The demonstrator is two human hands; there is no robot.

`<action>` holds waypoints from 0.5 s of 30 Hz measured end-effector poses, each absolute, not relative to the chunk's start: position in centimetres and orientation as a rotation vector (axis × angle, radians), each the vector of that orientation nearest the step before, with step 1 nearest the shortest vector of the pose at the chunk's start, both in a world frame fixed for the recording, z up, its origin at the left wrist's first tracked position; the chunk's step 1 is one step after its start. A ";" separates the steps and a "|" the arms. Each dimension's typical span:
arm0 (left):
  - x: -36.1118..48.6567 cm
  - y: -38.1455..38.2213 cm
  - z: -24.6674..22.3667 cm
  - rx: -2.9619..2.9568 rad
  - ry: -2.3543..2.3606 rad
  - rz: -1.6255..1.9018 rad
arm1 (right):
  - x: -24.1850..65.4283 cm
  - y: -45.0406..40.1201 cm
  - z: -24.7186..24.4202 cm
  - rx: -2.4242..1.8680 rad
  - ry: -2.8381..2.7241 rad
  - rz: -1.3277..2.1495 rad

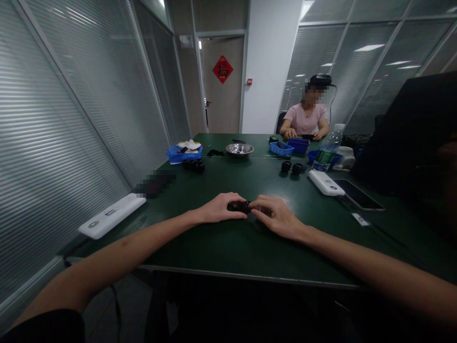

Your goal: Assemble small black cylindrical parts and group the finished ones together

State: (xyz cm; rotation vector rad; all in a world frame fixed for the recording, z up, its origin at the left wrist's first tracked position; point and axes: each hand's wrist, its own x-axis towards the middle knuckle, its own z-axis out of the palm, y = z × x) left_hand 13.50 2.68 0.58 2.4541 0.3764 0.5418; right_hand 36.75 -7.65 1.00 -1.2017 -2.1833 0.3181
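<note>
the left hand (224,208) curls thumb and fingers about a black part (244,206) low over the table (200,252), seemingly to steady it; the right hand (279,216) pinches its right end. the bowl (239,151) sits well beyond, i'd guess for elbow room.

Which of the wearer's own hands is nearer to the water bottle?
Right. The right hand is on the near side of the water bottle, to its left; the left hand is farther left, around a small black part.
</note>
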 end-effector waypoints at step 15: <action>13.5 2.7 0.5 2.439 0.375 0.541 | 36.6 -7.6 1.0 -1.224 -2.155 0.349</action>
